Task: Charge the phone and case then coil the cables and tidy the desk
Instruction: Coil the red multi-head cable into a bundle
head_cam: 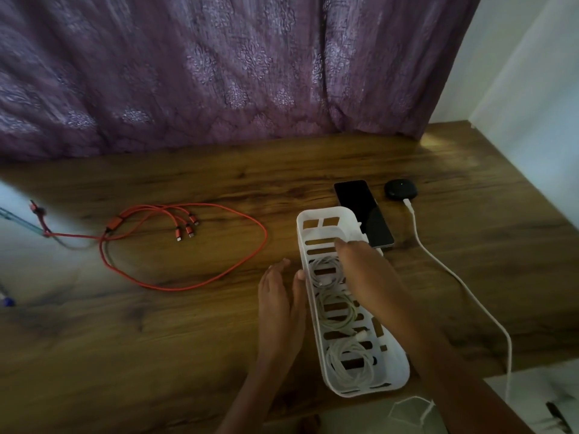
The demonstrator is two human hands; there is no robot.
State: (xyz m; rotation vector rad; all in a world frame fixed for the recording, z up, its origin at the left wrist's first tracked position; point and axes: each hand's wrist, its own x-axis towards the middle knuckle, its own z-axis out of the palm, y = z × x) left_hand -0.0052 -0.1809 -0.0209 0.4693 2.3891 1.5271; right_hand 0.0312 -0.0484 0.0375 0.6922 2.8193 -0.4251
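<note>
A long white slotted basket (316,214) lies on the wooden desk and holds three coiled white cables (346,361). My right hand (360,267) reaches over its right rim, fingers bent down inside. My left hand (279,296) rests flat against the basket's left wall, fingers apart, thumb on the rim. A black phone (360,208) lies face up just behind the basket. A black earbud case (400,188) with a green light has a white cable (451,270) plugged in, running to the desk's front edge. An orange multi-head cable (188,245) sprawls loose to the left.
A purple patterned curtain (219,73) hangs behind the desk. A white wall (532,73) borders the right side. Blurred pale objects (18,230) sit at the far left edge. A white item (410,408) lies below the desk's front edge.
</note>
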